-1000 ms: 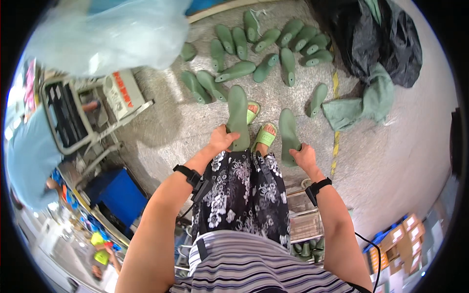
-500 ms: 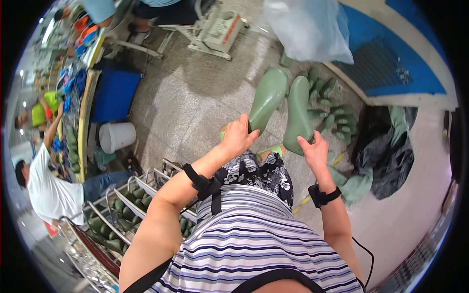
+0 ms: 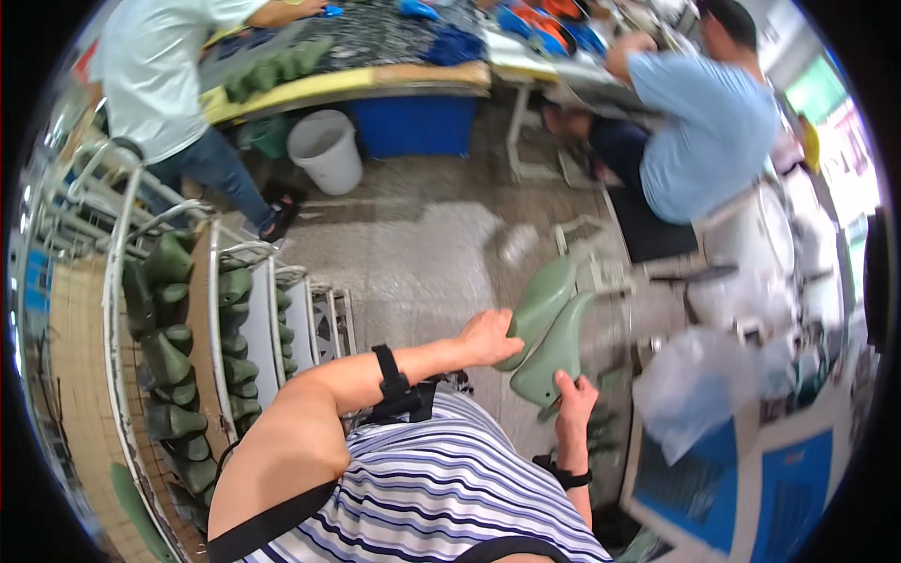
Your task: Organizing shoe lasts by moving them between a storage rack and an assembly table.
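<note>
I hold a pair of green plastic shoe lasts in front of me, one in each hand. My left hand [image 3: 490, 338] grips the heel end of the left shoe last [image 3: 544, 298]. The right shoe last [image 3: 554, 361] is pinched at its heel by my right hand [image 3: 574, 402], thumb on top. Both lasts lie close side by side, toes pointing away from me, and seem to touch or overlap along their inner edges. My fingers underneath are partly hidden.
At my left stands a metal rack [image 3: 218, 328] with shelves of green shoe lasts [image 3: 171, 357]. A white bucket [image 3: 325, 155] and blue bin [image 3: 413, 127] stand by a worktable [image 3: 347, 83]. Two people work there. A plastic bag [image 3: 690, 385] lies to the right.
My view and body have turned left, so the rack and worktable now show broadly. The two shoe lasts, apart before, are now close together, still in my hands.
</note>
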Available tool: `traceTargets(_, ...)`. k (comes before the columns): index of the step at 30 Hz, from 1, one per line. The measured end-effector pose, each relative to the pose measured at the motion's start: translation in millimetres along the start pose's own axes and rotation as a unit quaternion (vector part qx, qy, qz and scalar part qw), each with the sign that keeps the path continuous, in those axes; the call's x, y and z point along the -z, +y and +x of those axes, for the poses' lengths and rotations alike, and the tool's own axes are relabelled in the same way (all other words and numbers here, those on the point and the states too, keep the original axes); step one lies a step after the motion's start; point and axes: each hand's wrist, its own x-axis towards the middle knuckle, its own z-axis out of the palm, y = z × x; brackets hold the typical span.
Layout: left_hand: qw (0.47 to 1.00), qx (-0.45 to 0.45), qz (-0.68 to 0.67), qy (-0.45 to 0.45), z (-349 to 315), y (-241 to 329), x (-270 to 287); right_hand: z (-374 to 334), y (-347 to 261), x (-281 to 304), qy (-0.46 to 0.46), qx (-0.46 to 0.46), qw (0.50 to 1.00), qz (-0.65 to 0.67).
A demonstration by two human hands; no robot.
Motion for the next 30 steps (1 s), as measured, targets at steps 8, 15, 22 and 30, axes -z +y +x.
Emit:
traceTargets(8,0.977,0.185,-0.087,0.061,51,-106,129,77,-75,-163,-0.187,-0.031,0.97,-0.155)
traceTargets(15,0.946,0.23,-0.092,0.209,180,-190,226,192,-126,-283,-0.285,-0.031,0.927,-0.241)
traceTargets(22,0.923,0.267,-0.019,0.277,285,-239,380,317,-211,-428,-0.361,0.022,0.899,-0.247)
traceTargets(30,0.917,0.282,0.071,0.271,353,-306,545,414,-315,-610,-0.421,0.185,0.85,-0.256)
